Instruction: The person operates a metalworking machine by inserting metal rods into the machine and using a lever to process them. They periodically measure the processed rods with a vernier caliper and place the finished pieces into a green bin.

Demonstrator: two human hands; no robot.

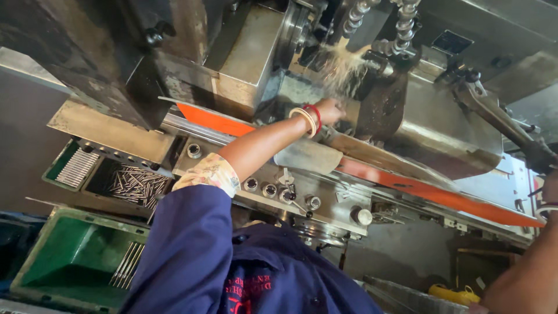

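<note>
My left hand [330, 110] reaches deep into a metal machine [244, 64], just under a spray of pale coolant [343, 67] that comes from segmented hoses [402, 28]. Red and cream bangles [308, 119] sit on that wrist. The fingers are hidden among the machine parts, so I cannot tell whether they hold anything. My right arm rises along the right edge, and my right hand [550, 189] is mostly cut off there, close to a long metal lever [497, 116].
An orange-striped rail [430, 189] runs across the machine front, with knobs [314, 202] below it. At the left a dark tray of thin metal rods [136, 185], a green tray of rods [75, 167] and a green crate [64, 261] with several rods stand. A yellow object [450, 293] lies low right.
</note>
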